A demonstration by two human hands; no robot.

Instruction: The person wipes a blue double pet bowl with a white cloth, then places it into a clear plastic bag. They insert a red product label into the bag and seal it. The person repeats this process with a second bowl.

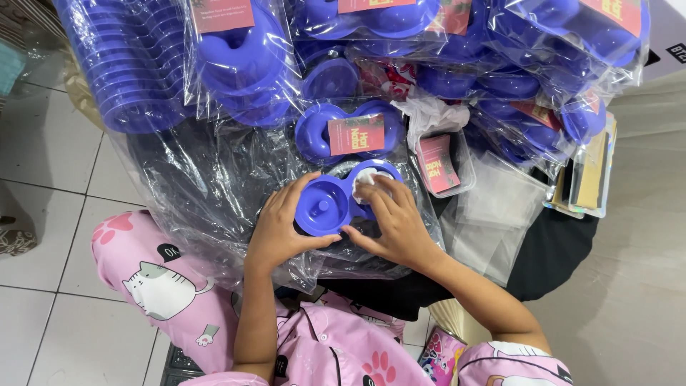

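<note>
The blue double bowl lay on the plastic sheet before me, long axis slanting left-to-right; my left hand gripped its near cup; my right hand pinched the far rim.

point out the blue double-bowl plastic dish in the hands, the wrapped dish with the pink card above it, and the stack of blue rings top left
blue double-bowl plastic dish (323,202), head view, left bowl
wrapped blue dish with pink card (312,134), head view, left lobe
stack of blue rings (125,64), head view, middle of stack
</note>
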